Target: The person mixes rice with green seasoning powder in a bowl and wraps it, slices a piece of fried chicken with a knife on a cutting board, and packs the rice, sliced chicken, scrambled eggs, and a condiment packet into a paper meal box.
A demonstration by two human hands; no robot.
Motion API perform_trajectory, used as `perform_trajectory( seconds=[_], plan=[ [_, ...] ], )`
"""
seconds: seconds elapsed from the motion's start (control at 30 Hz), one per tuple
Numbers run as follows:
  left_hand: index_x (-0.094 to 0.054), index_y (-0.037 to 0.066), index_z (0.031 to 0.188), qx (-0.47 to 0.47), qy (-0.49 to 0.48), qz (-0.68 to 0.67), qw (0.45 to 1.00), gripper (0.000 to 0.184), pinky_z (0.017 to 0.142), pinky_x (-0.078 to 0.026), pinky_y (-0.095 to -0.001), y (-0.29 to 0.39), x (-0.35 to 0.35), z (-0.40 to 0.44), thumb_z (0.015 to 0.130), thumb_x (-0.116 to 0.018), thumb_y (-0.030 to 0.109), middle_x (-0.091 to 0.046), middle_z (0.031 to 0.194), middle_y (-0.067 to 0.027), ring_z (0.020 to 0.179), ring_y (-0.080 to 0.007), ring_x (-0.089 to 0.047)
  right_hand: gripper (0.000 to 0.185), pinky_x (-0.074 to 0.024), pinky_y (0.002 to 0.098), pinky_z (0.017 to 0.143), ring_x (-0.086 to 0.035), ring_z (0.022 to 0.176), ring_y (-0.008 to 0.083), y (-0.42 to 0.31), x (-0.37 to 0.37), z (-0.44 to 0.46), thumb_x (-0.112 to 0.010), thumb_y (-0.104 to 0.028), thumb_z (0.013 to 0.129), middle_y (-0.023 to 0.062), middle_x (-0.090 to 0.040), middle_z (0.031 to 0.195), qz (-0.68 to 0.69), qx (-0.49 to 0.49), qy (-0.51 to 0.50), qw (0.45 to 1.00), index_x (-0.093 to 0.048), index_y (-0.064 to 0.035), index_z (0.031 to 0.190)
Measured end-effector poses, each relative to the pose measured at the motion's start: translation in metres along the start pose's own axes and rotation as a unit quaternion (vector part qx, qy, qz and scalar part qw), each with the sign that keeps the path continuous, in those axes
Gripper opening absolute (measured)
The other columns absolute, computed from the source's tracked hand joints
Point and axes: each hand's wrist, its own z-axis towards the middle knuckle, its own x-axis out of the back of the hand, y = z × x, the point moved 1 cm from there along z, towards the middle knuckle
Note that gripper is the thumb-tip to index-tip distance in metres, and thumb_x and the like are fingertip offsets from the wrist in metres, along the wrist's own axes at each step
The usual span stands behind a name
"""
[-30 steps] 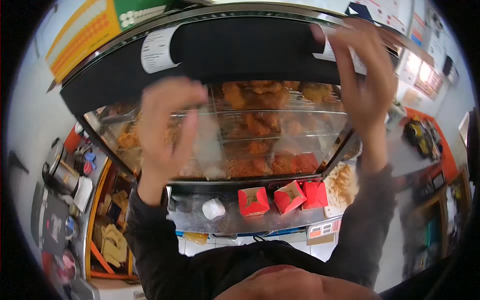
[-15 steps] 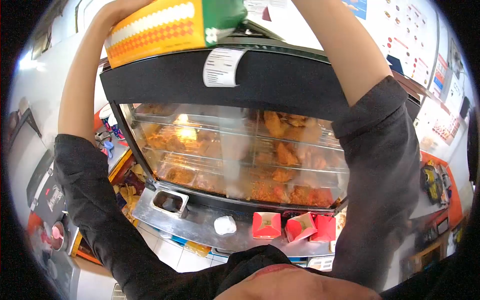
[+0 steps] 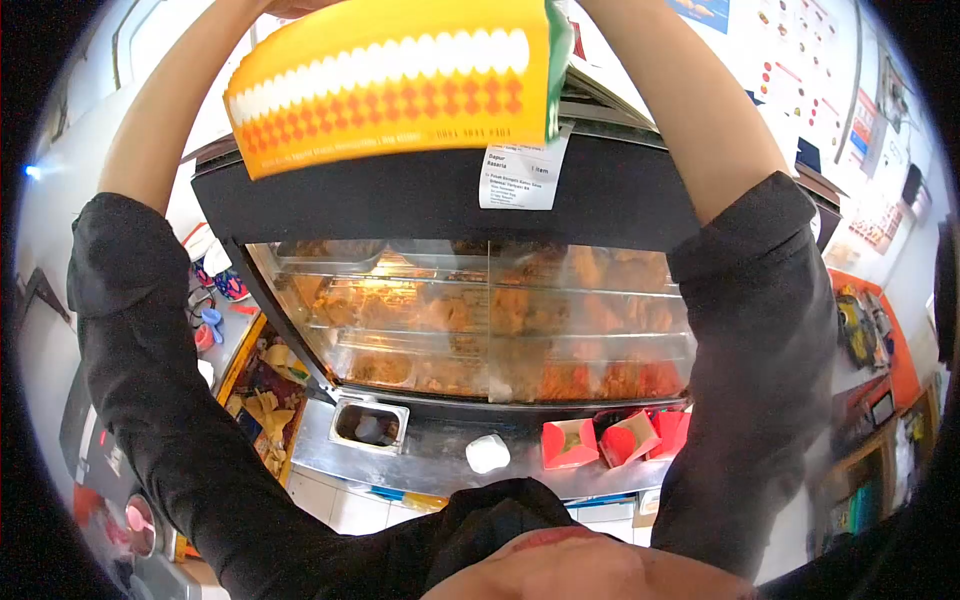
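the yellow carton (image 3: 390,85), green at its right end, was at the far side, above the black display cabinet (image 3: 350,200). the left hand (image 3: 298,7) showed only partly at the carton's far edge; i could not tell whether its fingers pinched it. the right hand was out of view, its grip unknown, with the right forearm (image 3: 685,100) beside the cabinet's right part. a printed slip (image 3: 522,182) hung on the cabinet's front, partly behind the carton. on the near metal counter (image 3: 435,455) stood, left to right, a metal pan (image 3: 369,446), a white lump (image 3: 488,454) and three red boxes (image 3: 615,446).
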Motion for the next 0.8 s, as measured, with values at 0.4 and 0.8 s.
perform_trajectory(
  seconds=[0.4,0.8],
  plan=[
    [-0.048,-0.001,0.129,-0.049,0.197,0.027,0.979,0.052,0.103,-0.033,-0.035,-0.046,-0.021,0.021,0.093,-0.052,0.036,-0.048,0.133,-0.0164,0.123,-0.024,-0.044,0.057,-0.0382,0.0404,0.097,-0.047,0.12,0.0283,0.054,-0.008,0.072,-0.053,-0.043,0.086,0.0177,-0.05,0.132,0.115,0.017,-0.03,0.993,-0.053,-0.0025,0.127],
    [-0.051,-0.001,0.126,-0.051,0.254,-0.029,0.965,0.048,0.099,-0.036,-0.0347,-0.075,-0.025,0.047,0.092,-0.053,0.033,-0.052,0.126,-0.0161,0.117,-0.0239,-0.048,0.051,-0.0408,0.0374,0.095,-0.052,0.115,0.0253,0.109,-0.029,0.106,-0.049,-0.042,0.091,0.0154,-0.055,0.127,0.121,0.108,-0.042,0.986,-0.055,-0.0039,0.125]
  ],
)
